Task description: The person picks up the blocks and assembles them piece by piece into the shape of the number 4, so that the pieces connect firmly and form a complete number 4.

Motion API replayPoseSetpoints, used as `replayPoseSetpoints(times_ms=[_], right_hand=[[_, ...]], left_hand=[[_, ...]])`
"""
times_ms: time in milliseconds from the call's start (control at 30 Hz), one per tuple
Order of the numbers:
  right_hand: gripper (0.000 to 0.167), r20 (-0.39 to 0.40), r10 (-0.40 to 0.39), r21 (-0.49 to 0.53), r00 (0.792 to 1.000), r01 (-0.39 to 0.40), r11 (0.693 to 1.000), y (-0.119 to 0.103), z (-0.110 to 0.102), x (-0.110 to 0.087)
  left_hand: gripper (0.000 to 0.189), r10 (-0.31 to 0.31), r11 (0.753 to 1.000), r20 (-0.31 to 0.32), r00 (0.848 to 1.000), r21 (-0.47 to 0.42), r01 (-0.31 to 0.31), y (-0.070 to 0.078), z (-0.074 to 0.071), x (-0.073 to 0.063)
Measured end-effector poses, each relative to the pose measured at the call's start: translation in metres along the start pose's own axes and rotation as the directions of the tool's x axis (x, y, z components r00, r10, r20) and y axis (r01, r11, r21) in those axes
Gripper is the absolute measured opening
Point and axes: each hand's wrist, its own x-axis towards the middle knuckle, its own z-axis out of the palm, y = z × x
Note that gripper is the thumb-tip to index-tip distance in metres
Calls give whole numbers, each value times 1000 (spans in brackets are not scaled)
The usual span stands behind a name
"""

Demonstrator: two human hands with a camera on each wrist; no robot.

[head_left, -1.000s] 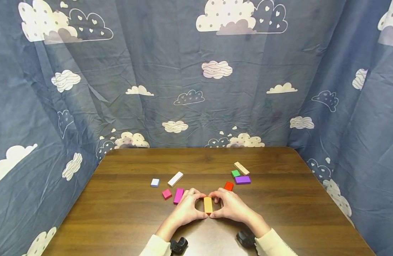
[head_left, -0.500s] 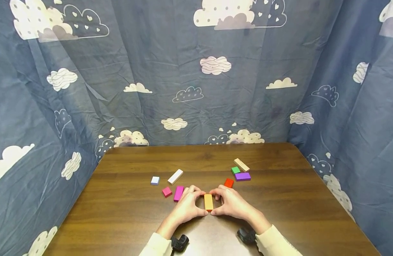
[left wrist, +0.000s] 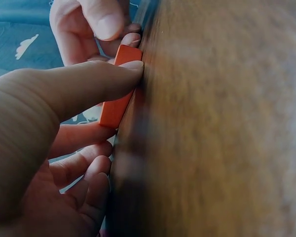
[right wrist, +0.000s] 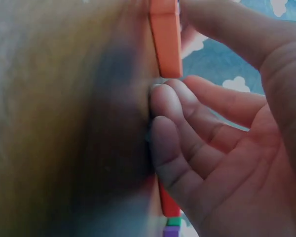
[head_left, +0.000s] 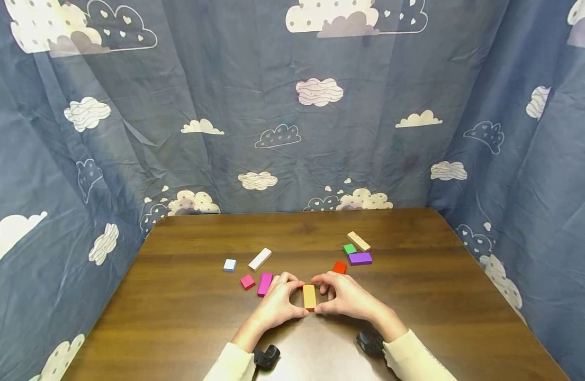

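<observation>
"Count, head view?"
"Left of centre, four blocks (head_left: pixel 260 259); right of centre, four more blocks (head_left: pixel 360 259); lower centre, one orange block (head_left: pixel 309 297). Nine visible."
"Next category?"
"Lower centre: one left hand (head_left: pixel 278 307), one right hand (head_left: pixel 347 299). Two."
"Remainder?"
"Lower edge: two black wrist devices (head_left: pixel 267 358), two cream sleeves (head_left: pixel 232 364). Lower half: one table (head_left: pixel 178 312)."

The table (head_left: pixel 178 312) is smooth, grained wood to look at, glossy at six o'clock from the orange block (head_left: pixel 309 297), itself smooth and painted-looking. At twelve hangs a creased, matt cloth curtain (head_left: pixel 235 87); at four, a matt cloth sleeve (head_left: pixel 414 358).
</observation>
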Motion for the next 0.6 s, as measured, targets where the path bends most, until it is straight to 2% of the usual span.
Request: replayPoseSetpoints(times_ms=[100,233,433,600], right_hand=[[50,-43,14,-3,999,-14,1000,2,-6,1],[40,-158,18,-69,987,-29,997,5,-14,0],[40,-340,20,-175,940,-84,981,12,-21,-1],[47,-419,86,-217,904,-192,957,18,-22,-6]], left_hand=[[63,-8,1000,5,1000,-1,8,1,-2,1],[63,-28,1000,18,999,-13,28,1,-3,1],[63,-30,999,10,1000,-22,30,1,-3,1],[63,-10,1000,1,1000,-13,10,2,-1,0]])
